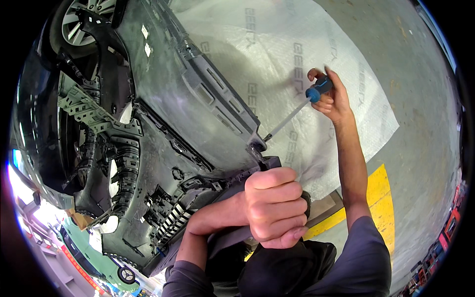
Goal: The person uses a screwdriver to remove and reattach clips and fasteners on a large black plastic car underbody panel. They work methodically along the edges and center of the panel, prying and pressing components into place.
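My right hand [336,99] is closed round the black and blue handle of a screwdriver [289,119]. The shaft slants down to the left, its tip at the narrow corner of a large dark bumper cover [163,94]. Below that corner, my left hand [274,208] makes a fist, knuckles up. Dark material [272,162] shows just above the fist and at its right side; what the fingers wrap round is hidden. The bumper cover's inner side faces up, showing ribs, slots and clips.
A pale printed protective sheet [366,119] lies under the bumper on the grey floor [420,148]. Yellow floor marking [381,208] runs at my right. A black car [44,133] with its wheel [79,24] stands left; a green car [94,252] is at lower left.
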`<state>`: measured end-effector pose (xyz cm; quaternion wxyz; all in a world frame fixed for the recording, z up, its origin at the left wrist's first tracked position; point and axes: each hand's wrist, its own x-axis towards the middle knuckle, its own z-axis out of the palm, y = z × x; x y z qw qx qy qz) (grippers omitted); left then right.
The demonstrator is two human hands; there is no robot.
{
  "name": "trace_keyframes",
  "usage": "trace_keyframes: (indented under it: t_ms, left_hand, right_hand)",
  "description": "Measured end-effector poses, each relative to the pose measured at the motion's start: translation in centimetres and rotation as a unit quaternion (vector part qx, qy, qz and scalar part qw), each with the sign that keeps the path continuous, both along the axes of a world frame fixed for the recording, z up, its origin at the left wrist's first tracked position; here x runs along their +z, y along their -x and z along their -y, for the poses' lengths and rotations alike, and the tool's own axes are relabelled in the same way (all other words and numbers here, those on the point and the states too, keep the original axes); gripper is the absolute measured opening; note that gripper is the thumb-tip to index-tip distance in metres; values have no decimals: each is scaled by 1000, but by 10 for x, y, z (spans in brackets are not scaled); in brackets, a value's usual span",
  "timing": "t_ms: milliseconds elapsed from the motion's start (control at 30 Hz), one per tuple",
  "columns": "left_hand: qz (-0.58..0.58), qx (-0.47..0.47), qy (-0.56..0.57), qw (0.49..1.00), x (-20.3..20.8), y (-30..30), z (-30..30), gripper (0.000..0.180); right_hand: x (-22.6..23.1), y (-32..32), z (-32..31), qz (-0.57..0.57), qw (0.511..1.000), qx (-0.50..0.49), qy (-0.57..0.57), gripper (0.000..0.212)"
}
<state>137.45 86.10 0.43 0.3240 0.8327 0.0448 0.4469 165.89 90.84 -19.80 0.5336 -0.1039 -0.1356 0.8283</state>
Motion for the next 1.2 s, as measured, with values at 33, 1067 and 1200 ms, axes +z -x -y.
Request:
trace_keyframes:
  t_ms: [33,1067,1200]
  left_hand:
    - [-2,2,0,1000,0,1,0,22]
    - [-182,76,68,978,49,43,14,80]
    - [-99,138,-4,985,53,85,41,46]
  right_hand:
    - [2,7,1,29,999,-30,28,48]
    - [94,-7,124,78,946,-314,33,40]
    - [134,25,137,107,940,-322,-20,37]
